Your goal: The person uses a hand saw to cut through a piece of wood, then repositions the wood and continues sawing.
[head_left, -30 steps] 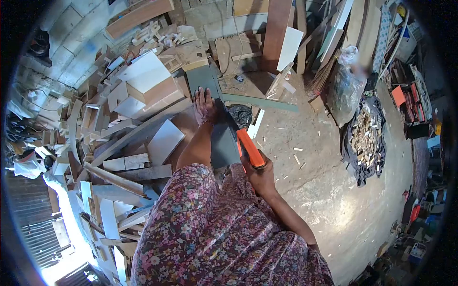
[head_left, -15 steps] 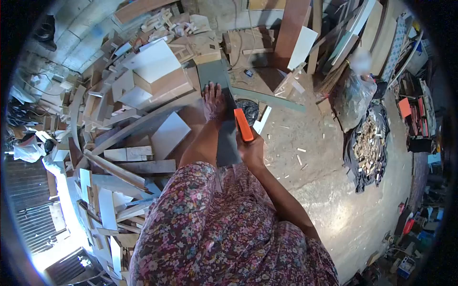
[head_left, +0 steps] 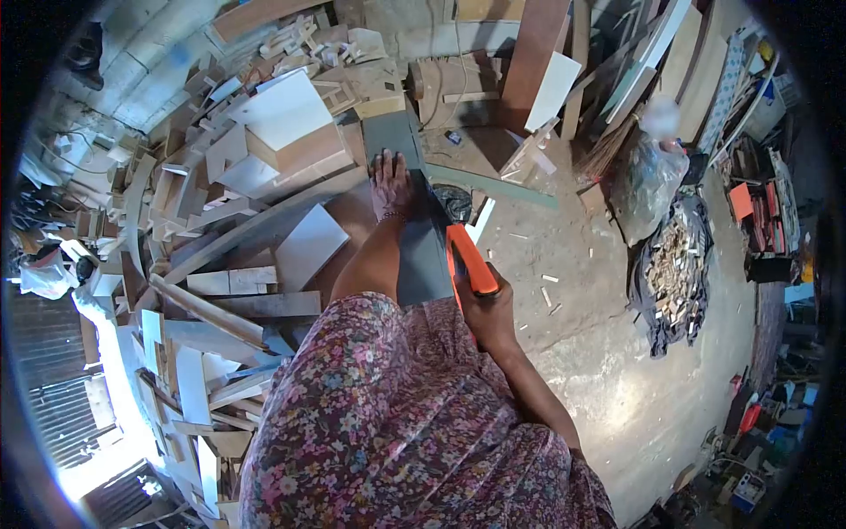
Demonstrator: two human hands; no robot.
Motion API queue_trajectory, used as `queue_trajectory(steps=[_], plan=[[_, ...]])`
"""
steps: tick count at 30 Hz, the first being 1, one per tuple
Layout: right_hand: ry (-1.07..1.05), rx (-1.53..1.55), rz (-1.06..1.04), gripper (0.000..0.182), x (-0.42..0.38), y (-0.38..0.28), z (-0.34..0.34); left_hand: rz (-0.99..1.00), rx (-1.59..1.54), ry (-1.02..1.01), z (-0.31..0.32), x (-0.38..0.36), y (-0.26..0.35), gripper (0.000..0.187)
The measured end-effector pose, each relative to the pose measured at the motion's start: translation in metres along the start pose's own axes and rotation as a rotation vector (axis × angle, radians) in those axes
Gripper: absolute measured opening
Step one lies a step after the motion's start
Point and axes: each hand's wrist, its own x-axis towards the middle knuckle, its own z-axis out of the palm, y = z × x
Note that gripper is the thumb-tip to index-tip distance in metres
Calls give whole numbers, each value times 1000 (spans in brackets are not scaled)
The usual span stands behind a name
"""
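A long dark grey board [head_left: 421,269] runs away from my lap, its far end by a wooden block [head_left: 381,108]. My left hand [head_left: 390,187] lies flat on the upper part of the board, fingers stretched out and slightly apart. At the board's right edge, my right hand [head_left: 490,310] is wrapped round the orange handle of a handsaw [head_left: 472,260]. Most of the saw blade is hidden beside the board.
Stacked wood offcuts [head_left: 291,159] crowd the left side. A green strip [head_left: 502,187] and a black bag [head_left: 456,203] lie right of the board. Farther right are a clear plastic bag [head_left: 650,185] and a dark sack of wood scraps [head_left: 674,264]. Small chips dot the floor.
My right hand and the orange-handled saw have moved right and nearer to me, and the handle is tilted more. My left hand stays flat on the board.
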Motion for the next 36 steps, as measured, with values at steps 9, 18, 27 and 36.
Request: queue_trajectory(steps=[9,18,27,36], plan=[[-44,-125,33,15,-18,-12,-7,8,-54,46,6,-3,-3,41],[27,-49,8,14,20,26,37,-8,-7,24,0,-2,2,42],[-28,9,75,14,-20,-14,-14,29,16,-4,-8,-1,5,41],[35,-67,-8,18,22,24,28,30,-11,-33,-6,0,3,41]])
